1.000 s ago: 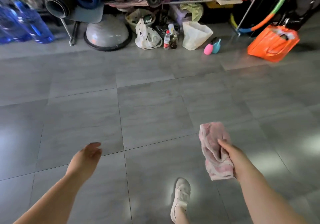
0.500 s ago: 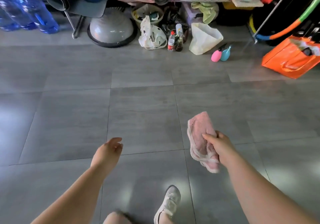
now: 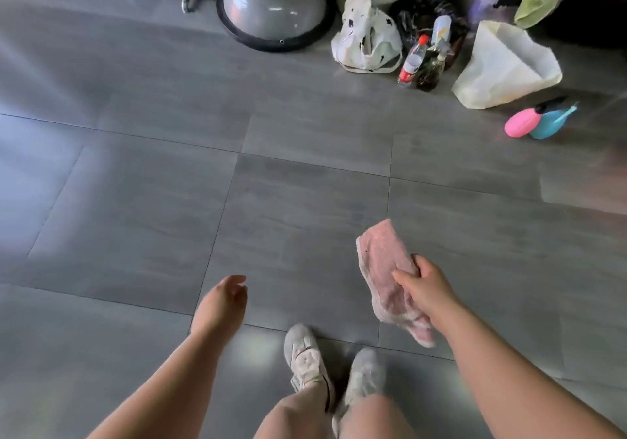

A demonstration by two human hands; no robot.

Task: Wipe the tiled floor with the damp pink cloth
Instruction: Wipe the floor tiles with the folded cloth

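While the person stands over the grey tiled floor (image 3: 305,201), the right hand (image 3: 425,286) has its fingers (image 3: 403,277) clamped around a crumpled pink cloth (image 3: 385,269), which hangs in the air above the tiles, not touching them. One end pokes up past the thumb and the other droops below the wrist. The left hand (image 3: 220,304) holds nothing, fingers loosely curled and half open. Two pale sneakers (image 3: 305,359) stand close together right below, between the arms. Along the far edge sits a bunch of clutter: a grey balance dome (image 3: 274,7), a white printed bag (image 3: 368,38), a couple of bottles (image 3: 412,62), a cream bag (image 3: 505,65) and a pink and blue spray bottle (image 3: 537,121), all well away from the cloth.
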